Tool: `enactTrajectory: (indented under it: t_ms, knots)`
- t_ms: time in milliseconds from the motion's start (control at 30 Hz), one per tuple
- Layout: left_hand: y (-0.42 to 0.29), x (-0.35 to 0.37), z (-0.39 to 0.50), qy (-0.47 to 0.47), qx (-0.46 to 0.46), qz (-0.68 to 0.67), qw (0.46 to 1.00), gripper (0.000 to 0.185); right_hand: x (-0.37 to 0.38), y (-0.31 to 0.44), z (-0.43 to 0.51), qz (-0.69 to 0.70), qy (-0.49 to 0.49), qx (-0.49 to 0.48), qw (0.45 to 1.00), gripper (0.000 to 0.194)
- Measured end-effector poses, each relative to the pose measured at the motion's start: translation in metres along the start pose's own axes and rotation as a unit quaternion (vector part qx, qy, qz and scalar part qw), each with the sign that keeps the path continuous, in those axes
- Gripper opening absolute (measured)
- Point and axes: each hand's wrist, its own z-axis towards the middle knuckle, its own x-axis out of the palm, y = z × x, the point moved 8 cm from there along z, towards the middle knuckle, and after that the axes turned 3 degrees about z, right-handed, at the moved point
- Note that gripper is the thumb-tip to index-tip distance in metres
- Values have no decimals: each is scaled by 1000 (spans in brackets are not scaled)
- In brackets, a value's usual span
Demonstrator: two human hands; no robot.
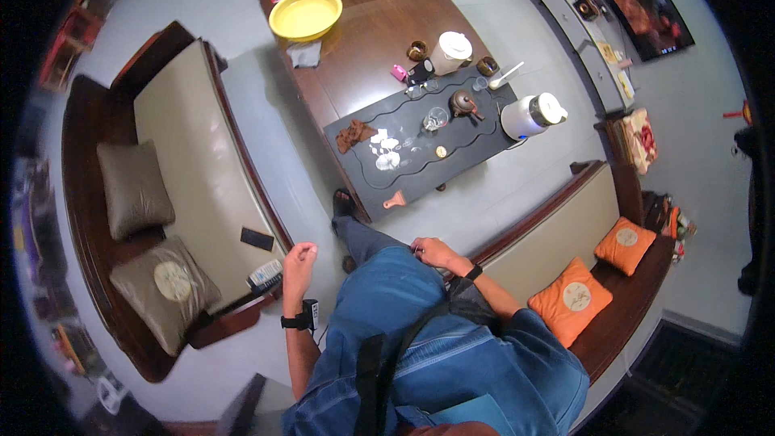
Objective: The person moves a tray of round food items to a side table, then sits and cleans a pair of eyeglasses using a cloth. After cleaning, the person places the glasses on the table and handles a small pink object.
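My left hand [301, 255], its fingers curled, hangs in the air beside the corner of the left sofa, near a dark smartphone [257, 238] on the seat. Whether it holds anything small is unclear. Against my blue clothing at the hip, my right hand [431, 251] has bent fingers; a tiny thing may be between them. Ahead stands a wooden tea table with a black tea tray [363, 178]. On the tray are a brown cloth [355, 135], a glass cup [435, 118], a clay teapot [464, 103], white patches and a brush [395, 200] at the near edge.
A yellow basin [306, 14] and a grey cloth [304, 54] lie on the table's far left. An electric kettle [527, 117] stands right of the tray, a white jug [451, 53] behind it. Sofas with cushions [570, 301] flank me. A television [645, 3] is at the far right.
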Motion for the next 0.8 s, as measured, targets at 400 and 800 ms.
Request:
enactTrajectory:
  t_ms: [400, 800]
  knots:
    - [-128, -30, 187, 129, 61, 177, 974, 21, -44, 57, 64, 120, -164, 54, 978, 33]
    - [-209, 59, 308, 405, 96, 270, 868, 23, -32, 79, 91, 329, -295, 211, 872, 30]
